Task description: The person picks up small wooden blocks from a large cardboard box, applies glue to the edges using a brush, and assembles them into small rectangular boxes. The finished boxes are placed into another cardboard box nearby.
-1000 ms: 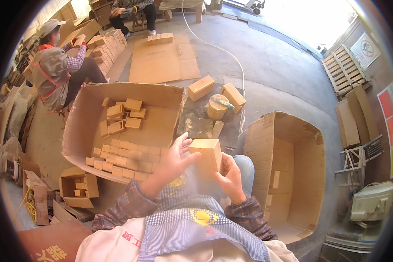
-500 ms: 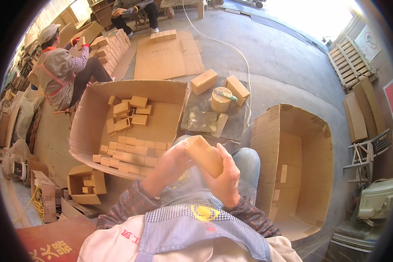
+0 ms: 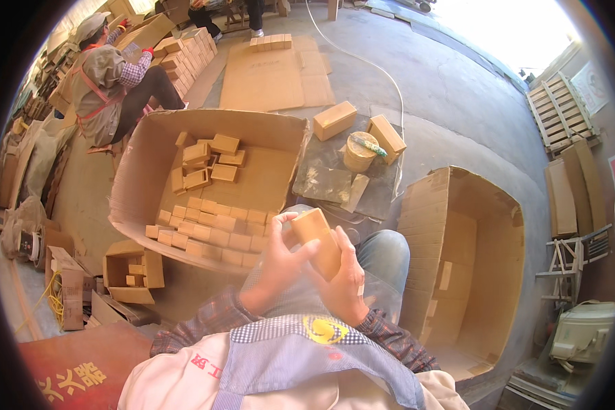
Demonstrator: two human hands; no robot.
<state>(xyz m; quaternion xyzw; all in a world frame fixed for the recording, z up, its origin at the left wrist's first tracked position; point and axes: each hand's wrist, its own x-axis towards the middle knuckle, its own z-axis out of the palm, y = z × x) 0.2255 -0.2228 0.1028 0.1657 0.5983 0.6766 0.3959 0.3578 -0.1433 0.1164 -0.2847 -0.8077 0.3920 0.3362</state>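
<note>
Over my lap I hold a small, smooth wooden box [image 3: 320,247] with a light end face turned up. My left hand [image 3: 275,268] is closed on its left side, the thumb across its front. My right hand [image 3: 343,281] wraps its right side and lower end. Just beyond, to the left, a large open carton [image 3: 135,198] holds similar wooden boxes [image 3: 212,231], packed in rows near me and loosely piled farther back. Which sides of the held box are open cannot be seen.
A low stand [image 3: 324,183] ahead carries a round tub [image 3: 359,153] with a brush [image 3: 370,145] and two wooden boxes [image 3: 335,119]. At right stands another tall carton [image 3: 424,225]. A smaller carton [image 3: 150,273] sits left. A co-worker [image 3: 106,82] sits far left near stacked boxes.
The wooden box has turned more upright in my hands, and my left hand's grip has shifted, its thumb now over the front. The whole view has tilted slightly. The co-worker's arms have moved apart.
</note>
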